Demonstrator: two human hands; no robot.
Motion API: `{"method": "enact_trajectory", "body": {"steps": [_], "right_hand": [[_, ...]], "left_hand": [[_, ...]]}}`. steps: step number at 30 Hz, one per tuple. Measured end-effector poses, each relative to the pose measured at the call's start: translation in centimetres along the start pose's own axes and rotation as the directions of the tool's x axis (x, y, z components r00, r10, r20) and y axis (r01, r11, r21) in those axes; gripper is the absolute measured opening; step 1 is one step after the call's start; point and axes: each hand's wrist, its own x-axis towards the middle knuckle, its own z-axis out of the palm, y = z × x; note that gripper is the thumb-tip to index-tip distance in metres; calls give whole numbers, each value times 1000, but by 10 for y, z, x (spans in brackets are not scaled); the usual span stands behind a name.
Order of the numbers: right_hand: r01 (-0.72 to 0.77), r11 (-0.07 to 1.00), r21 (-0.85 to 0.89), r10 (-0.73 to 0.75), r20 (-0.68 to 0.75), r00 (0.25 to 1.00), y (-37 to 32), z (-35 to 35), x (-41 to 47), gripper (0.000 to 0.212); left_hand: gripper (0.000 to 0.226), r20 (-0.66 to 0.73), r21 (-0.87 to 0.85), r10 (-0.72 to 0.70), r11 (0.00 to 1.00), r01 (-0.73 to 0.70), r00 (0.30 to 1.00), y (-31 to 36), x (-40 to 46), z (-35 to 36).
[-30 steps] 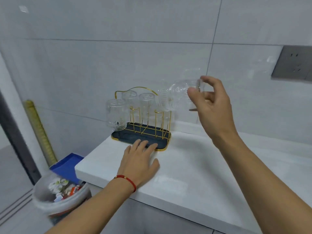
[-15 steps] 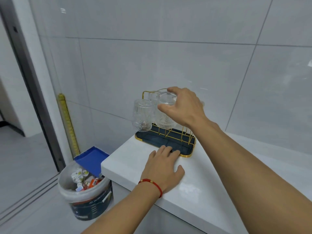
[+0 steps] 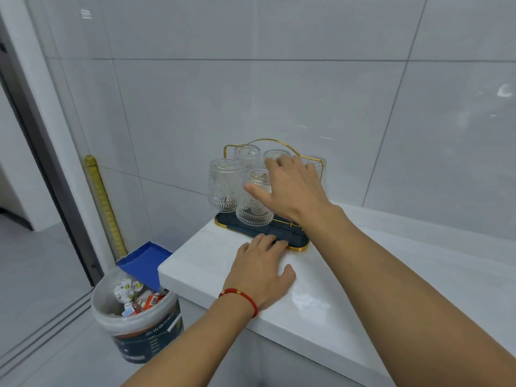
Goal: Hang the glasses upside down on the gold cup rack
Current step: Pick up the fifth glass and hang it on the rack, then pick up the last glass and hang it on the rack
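The gold cup rack (image 3: 267, 140) with its dark tray (image 3: 294, 238) stands at the left corner of a white counter (image 3: 349, 297). Several clear patterned glasses hang upside down on it. One is at the front left (image 3: 224, 187), another at the front middle (image 3: 253, 208), and others behind (image 3: 247, 155). My right hand (image 3: 290, 188) hovers by the front middle glass, fingers spread, thumb resting against its side; it hides part of the rack's right end. My left hand (image 3: 262, 266) lies flat on the counter, fingertips on the tray's front edge.
A tiled wall rises right behind the rack. Below the counter's left end stand a white bucket of rubbish (image 3: 136, 317), a blue dustpan (image 3: 145, 259) and a yellow stick (image 3: 104, 203) leaning on the wall. A door frame (image 3: 42, 152) runs down the left.
My right hand carried a glass from the right over to the rack, set it upside down at the front middle and spread its fingers. My left hand stayed by the tray.
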Motion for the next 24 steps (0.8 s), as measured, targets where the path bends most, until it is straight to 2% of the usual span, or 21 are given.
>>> {"method": "enact_trajectory", "body": {"steps": [2,4,6,8,10,12,13,15,18,20,22,24], "right_hand": [[45,997,69,-32,-179,983,6,-4,-17,53],[102,983,155,-35,-385,922,18,-7,-41,35],[110,973,203,-5,-459,889,35,-8,-70,27],[54,968,246,49,-393,918,59,-5,-103,27],[-67,964,256,141,-286,948,92,2,-143,25],[-225,941,253,275,-183,944,130,5,-182,25],[-320,909,267,367,-150,918,150,4,-197,27],[-542,784,303,595,-114,796,187,-3,-220,34],[-791,510,337,852,-70,519,233,-21,-248,48],[-838,364,406,927,-70,369,255,-29,-271,49],[-821,245,516,968,-85,235,266,-32,-290,49],[-771,186,609,982,-147,120,273,-32,-298,54]], "left_hand": [[49,-22,-26,14,1000,-15,1000,0,-1,-2],[46,-36,-49,32,998,-34,999,0,-3,-5],[43,-38,-66,66,995,-68,997,2,-4,-9],[39,-35,-82,96,992,-99,995,3,-5,-14],[34,-38,-122,103,987,-106,994,6,-8,-16],[33,-54,-169,119,977,-127,991,21,-9,-15],[34,-57,-191,146,969,-155,988,34,-7,-12],[35,-54,-224,237,944,-243,970,70,0,-1],[37,-31,-274,352,897,-346,936,137,14,27],[40,-19,-300,395,874,-382,919,179,24,46],[42,1,-321,417,861,-394,909,215,30,63],[43,25,-316,437,856,-408,899,238,31,78]]}}
